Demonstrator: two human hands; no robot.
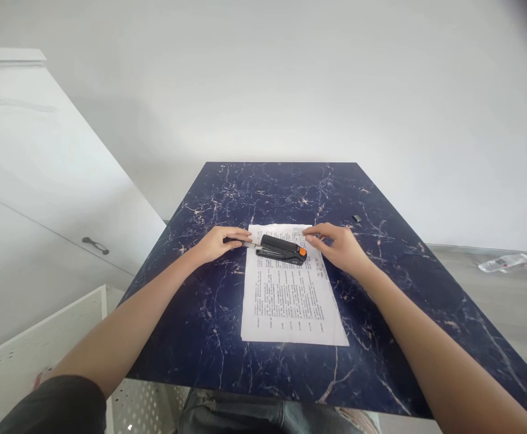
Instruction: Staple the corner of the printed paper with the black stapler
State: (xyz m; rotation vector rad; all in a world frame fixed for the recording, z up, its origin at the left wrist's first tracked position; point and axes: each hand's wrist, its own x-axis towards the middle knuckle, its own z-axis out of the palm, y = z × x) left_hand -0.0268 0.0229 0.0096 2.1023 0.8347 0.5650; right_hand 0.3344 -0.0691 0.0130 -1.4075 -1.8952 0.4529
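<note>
A black stapler [281, 250] with an orange button lies across the upper part of a printed sheet of paper [286, 301]. From its left end sticks out a silver metal piece, and my left hand [220, 242] is closed on that end with thumb and fingers. I cannot tell whether the metal piece is part of the stapler's magazine. My right hand [338, 246] lies at the upper right edge of the paper, beside the stapler's orange end. Its thumb and forefinger are stretched out and slightly apart, with nothing visible between them.
A dark blue marble-patterned table [286, 193] stands against a white wall. Beyond my right hand lies a small dark object [356, 218]. To the left are a white cabinet [55, 181] and a perforated white basket [141, 407]. Clear plastic packaging [512, 262] rests on the floor at right.
</note>
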